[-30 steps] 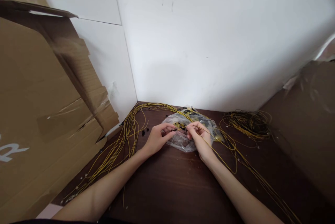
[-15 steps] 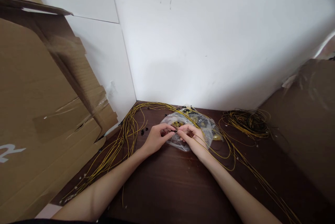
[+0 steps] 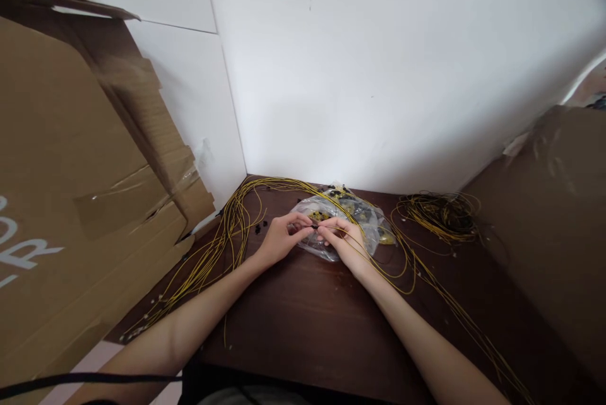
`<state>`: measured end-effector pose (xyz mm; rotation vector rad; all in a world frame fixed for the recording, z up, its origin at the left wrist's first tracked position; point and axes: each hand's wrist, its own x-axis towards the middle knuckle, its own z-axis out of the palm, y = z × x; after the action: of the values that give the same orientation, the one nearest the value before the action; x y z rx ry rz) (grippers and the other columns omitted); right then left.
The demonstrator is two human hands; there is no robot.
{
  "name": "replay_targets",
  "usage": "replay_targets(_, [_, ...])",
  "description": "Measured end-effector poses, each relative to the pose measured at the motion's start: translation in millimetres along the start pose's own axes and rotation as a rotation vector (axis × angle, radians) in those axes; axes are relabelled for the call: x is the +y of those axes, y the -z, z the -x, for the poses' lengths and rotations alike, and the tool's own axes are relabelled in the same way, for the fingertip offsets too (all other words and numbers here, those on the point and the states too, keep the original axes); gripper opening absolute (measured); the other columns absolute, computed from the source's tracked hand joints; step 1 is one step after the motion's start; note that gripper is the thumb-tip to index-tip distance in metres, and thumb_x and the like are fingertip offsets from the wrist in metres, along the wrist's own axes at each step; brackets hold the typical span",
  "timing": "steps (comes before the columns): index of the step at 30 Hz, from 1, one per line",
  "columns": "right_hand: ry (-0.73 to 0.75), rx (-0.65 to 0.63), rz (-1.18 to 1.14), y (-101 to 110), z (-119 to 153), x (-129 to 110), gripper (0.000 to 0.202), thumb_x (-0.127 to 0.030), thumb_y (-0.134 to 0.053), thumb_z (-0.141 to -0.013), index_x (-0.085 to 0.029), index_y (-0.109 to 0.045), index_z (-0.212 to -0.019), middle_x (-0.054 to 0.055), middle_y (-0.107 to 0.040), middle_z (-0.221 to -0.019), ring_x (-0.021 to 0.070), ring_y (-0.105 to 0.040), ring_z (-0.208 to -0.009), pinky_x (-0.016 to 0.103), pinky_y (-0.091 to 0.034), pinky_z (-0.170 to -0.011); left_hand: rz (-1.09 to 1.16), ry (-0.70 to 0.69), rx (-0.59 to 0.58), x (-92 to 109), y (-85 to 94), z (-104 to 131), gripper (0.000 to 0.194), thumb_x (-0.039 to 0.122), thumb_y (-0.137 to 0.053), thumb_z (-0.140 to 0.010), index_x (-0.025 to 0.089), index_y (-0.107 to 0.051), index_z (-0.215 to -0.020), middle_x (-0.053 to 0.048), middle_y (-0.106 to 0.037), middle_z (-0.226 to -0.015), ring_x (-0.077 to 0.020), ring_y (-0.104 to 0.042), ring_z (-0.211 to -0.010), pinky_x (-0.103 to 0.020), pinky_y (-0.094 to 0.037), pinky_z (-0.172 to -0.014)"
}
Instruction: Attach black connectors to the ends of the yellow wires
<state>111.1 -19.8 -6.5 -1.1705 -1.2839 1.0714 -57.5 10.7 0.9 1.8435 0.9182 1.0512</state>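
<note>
My left hand [image 3: 285, 236] and my right hand [image 3: 344, 241] meet fingertip to fingertip over the table. Between the left thumb and forefinger sits a small black piece [image 3: 314, 226], partly hidden, perhaps a connector. The right fingers pinch a thin yellow wire [image 3: 348, 233] close to that piece; whether the wire is inside it, I cannot tell. Under and behind both hands lies a clear plastic bag [image 3: 326, 252] with small yellow and black parts. A bundle of long yellow wires [image 3: 231, 219] arches from the left, behind the hands, toward the right.
A dark coil of wire [image 3: 440, 217] lies at the back right. Loose black pieces [image 3: 259, 227] rest left of the bag on the brown table [image 3: 303, 323]. Cardboard stands at the left [image 3: 95, 203] and right [image 3: 544, 234], with a white wall [image 3: 355, 77] behind.
The view has shifted slightly, so the table's near edge now shows at the bottom. Both hands keep their pinch at nearly the same place.
</note>
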Motion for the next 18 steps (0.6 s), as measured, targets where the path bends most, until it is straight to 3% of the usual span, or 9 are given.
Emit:
replay_targets(5, [-0.003, 0.005, -0.026, 0.2, 1.5, -3.6, 0.025, -0.037, -0.067, -0.068, -0.016, -0.063, -0.08, 0.004, -0.066, -0.065, 0.0166, -0.064, -0.062, 0.025, -0.048, -0.054, -0.026, 0.0, 0.005, -1.0, -0.7, -0.7, 0.02, 0.031, -0.059, -0.077, 0.013, -0.066, -0.086, -0.005, -0.067, -0.081, -0.0124, -0.058, -0.065, -0.023, -0.047, -0.06])
replay_targets(18, [0.001, 0.011, -0.015, 0.8, 1.8, -3.0, 0.022, -0.036, -0.067, -0.068, -0.017, -0.063, -0.079, 0.002, -0.066, -0.063, 0.0145, -0.063, -0.06, 0.024, -0.047, -0.055, -0.046, -0.016, 0.022, -0.9, -0.8, -0.6, 0.019, 0.029, -0.057, -0.077, 0.014, -0.066, -0.086, -0.006, -0.068, -0.084, -0.0145, -0.061, -0.072, -0.024, -0.047, -0.062])
